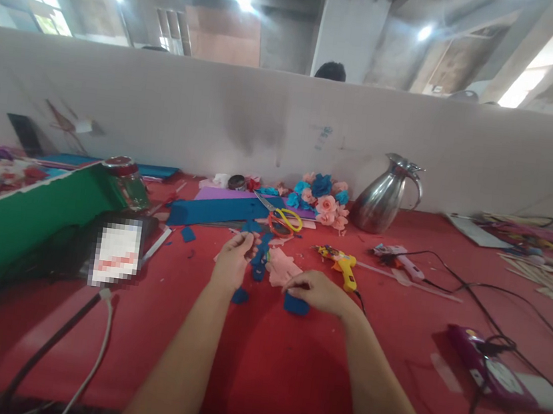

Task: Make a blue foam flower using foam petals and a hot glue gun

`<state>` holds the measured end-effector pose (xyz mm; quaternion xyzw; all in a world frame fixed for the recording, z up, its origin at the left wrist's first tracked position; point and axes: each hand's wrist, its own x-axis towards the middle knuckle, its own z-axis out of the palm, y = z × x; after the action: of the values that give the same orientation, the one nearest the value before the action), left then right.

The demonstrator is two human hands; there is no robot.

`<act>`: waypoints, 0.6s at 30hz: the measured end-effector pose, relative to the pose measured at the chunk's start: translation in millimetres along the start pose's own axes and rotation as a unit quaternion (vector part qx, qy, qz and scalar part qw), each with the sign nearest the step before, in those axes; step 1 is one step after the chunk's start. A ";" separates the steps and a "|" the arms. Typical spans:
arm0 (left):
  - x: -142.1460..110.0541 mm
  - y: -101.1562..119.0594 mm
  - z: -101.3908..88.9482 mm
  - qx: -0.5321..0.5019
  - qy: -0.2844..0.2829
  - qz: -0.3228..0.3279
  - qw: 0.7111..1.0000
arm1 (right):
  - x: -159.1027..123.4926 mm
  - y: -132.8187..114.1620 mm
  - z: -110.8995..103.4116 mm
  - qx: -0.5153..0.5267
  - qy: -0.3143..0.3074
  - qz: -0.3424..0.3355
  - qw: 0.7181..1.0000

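Observation:
My left hand (236, 259) is closed in a pinch, with a small blue crepe paper piece (252, 226) at its fingertips. To the right, my right hand (319, 291) has its fingers pressed together on the edge of another blue paper piece (297, 305) low over the table. Between the hands are a pink paper piece (281, 268) and several blue paper pieces (261, 259). One more blue scrap (240, 295) is under my left wrist. Scissors (282, 218) with yellow and orange handles are beyond the hands.
A yellow glue gun (346, 264) and a pink glue gun (401, 259) lie right, with cables. Behind stand paper roses (326, 203) and a metal jug (383, 200). A purple device (491, 371) lies front right; a green box (26, 230) and a jar (125, 182) are left.

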<state>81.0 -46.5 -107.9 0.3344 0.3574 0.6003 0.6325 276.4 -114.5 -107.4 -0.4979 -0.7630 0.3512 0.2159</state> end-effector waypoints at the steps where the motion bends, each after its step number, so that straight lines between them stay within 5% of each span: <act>1: -0.2 -0.3 0.2 0.009 -0.004 0.004 1.000 | 1.0 1.3 1.0 -0.014 0.008 -0.001 1.000; 7: -7.3 -1.4 7.0 0.060 -0.082 0.002 0.995 | 3.6 4.6 -0.1 -0.068 0.141 0.030 0.987; 12: -10.8 -2.4 12.2 0.074 -0.128 0.009 0.989 | -7.6 7.0 -10.1 -0.090 0.037 0.094 0.991; 18: -11.4 -3.6 10.4 0.118 -0.113 -0.015 0.986 | -10.4 3.5 -6.8 -0.129 0.021 0.092 0.987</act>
<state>91.4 -58.0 -105.0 0.4670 0.3575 0.5024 0.6338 287.4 -120.9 -105.3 -0.5969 -0.7482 0.2578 0.1322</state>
